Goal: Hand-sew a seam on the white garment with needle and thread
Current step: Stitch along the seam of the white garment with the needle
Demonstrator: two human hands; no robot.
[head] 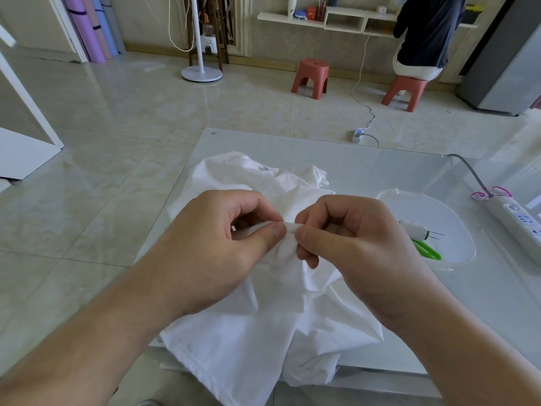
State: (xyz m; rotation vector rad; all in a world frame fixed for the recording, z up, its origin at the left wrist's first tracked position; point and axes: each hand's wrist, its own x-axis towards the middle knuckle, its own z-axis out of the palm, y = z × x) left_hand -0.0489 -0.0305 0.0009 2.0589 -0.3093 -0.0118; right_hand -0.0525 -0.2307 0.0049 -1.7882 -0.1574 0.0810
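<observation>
A crumpled white garment (243, 341) lies on the glass table (366, 162) and hangs over its near edge. My left hand (216, 250) pinches a raised fold of the garment between thumb and fingers. My right hand (351, 238) pinches the same fold just to the right, thumb tips almost touching. No needle or thread shows between my fingers. A white thread spool (414, 230) with needles stuck in it lies in a clear plastic tray (456, 224) to the right, beside green-handled scissors (427, 249).
A white power strip (518, 218) with a grey cable lies at the table's right edge. Beyond the table, two red stools (311, 77), a fan stand (201, 73), a floor socket (358, 134) and a seated person (424, 36) occupy the tiled floor.
</observation>
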